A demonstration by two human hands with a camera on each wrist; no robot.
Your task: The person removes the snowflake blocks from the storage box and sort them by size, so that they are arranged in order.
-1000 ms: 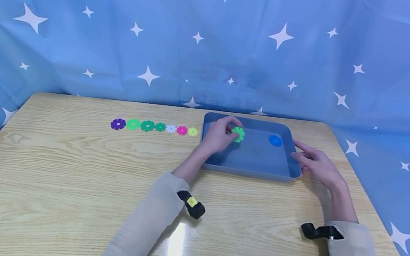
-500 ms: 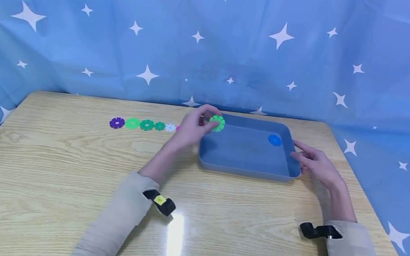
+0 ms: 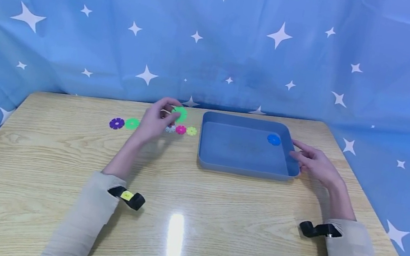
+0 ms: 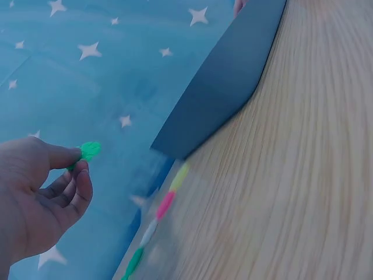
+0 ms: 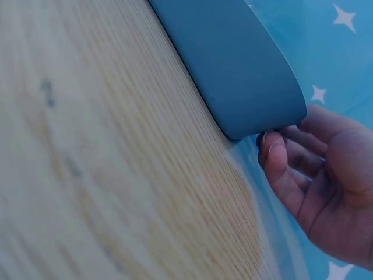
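Note:
My left hand (image 3: pixel 154 121) pinches a bright green snowflake disc (image 3: pixel 180 115) between thumb and fingers, raised over the row of discs. In the left wrist view the same disc (image 4: pixel 90 150) shows nearly edge-on at the fingertips. Below lie a purple disc (image 3: pixel 117 123), a light green one (image 3: pixel 132 123), a white one (image 3: pixel 170 129), a pink one (image 3: pixel 181 129) and a yellow one (image 3: pixel 191 130); the hand covers the row's middle. My right hand (image 3: pixel 315 165) holds the right end of the blue-grey tray (image 3: pixel 242 171), its fingers curled at the wall and rim.
One blue disc (image 3: pixel 274 139) lies inside the tray near the back right. Beneath everything is a wood-grain table (image 3: pixel 213 221). A blue curtain with white stars (image 3: pixel 237 37) hangs close behind the table's back edge.
My left hand has carried the bright green disc leftward, out from over the tray and across the row of discs. The right hand stays at the tray's right end.

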